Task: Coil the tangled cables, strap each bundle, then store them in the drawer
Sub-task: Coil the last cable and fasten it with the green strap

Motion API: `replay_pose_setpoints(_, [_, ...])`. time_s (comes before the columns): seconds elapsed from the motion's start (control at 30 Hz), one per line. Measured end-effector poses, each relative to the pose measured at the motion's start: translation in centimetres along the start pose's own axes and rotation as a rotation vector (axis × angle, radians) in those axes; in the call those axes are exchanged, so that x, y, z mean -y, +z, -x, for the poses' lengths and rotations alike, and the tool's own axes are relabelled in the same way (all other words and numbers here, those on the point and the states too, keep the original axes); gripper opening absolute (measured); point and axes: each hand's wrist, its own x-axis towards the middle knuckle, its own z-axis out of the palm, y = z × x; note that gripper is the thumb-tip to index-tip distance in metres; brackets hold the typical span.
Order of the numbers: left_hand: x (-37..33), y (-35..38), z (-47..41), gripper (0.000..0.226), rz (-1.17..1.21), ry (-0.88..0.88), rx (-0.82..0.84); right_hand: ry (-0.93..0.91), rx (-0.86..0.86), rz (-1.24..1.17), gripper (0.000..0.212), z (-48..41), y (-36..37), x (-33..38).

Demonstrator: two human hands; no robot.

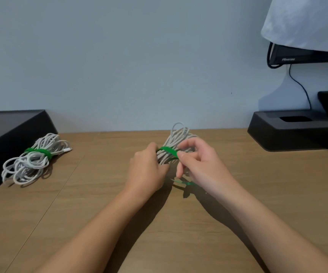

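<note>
worktop (179, 243): wood-look surface, both forearms come in from 6 o'clock.
loose green piece (185, 183): lies on the worktop at 6 o'clock of the right hand, partly hidden by the wrist. Strap tail or spare strap, cannot tell.
left hand (147, 168): on the 9 o'clock side of the coil, curled round its lower half and clamping it. Its fingertips are hidden behind the cable.
right hand (200, 162): on the 3 o'clock side, fingers (185, 154) pinching the strap's free end; the other digits are loosely curled.
held bundle (177, 136): white cable coil between both hands, near the worktop's back edge, loops fanning toward 12 o'clock. Whether it rests on the worktop, cannot tell.
strap (168, 150): green, wrapped round the coil's waist, end in the right-hand pinch.
step: likely strapping the second bundle, wrap on but not yet closed.
next: probably pull the end taut and press it down onto the wrap while the left hand keeps the loops squeezed; then stow both bundles.
done bundle (31, 164): at 9 o'clock, well apart from the hands, lying on the worktop with its own green band (41, 152).
black box (11, 133): 9–10 o'clock, just beside the done bundle, against the wall. Drawer or not, cannot tell.
black base (293, 133): 2 o'clock, with a monitor (307, 56) above it under a pale cloth (307, 22).
</note>
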Motion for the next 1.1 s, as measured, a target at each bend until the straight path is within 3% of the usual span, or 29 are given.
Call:
replay_pose_setpoints(0.23, [0.3, -0.2, -1.0, 0.011, 0.285, -0.245, 0.165, -0.05, -0.018, 0.214, 0.007, 0.0, -0.7, -0.3])
replay_pose_setpoints(0.4, [-0.1, -0.6, -0.6, 0.005, 0.608, -0.307, 0.296, -0.027, 0.023, 0.336, 0.025, -0.6, -2.0, -0.6])
replay_pose_setpoints(0.53, [1.3, -1.6, -1.5, 0.019, 0.84, -0.398, 0.324, -0.045, 0.031, 0.379, 0.034, -0.7, -3.2, -1.3])
replay_pose_setpoints(0.63, [1.5, -2.2, -1.3, 0.025, 1.014, -0.385, 0.437, -0.093, 0.001, 0.371, 0.034, -1.3, -3.7, -1.7])
replay_pose_setpoints(0.8, [0.9, -2.4, -0.9, 0.025, 1.264, -0.323, 0.566, -0.134, 0.094, 0.26, 0.026, -1.3, -4.1, -1.6])
replay_pose_setpoints(1.1, [0.6, -2.1, -0.6, 0.022, 1.255, -0.208, 0.564, -0.186, 0.117, 0.257, 0.027, -1.9, -4.4, -2.5])
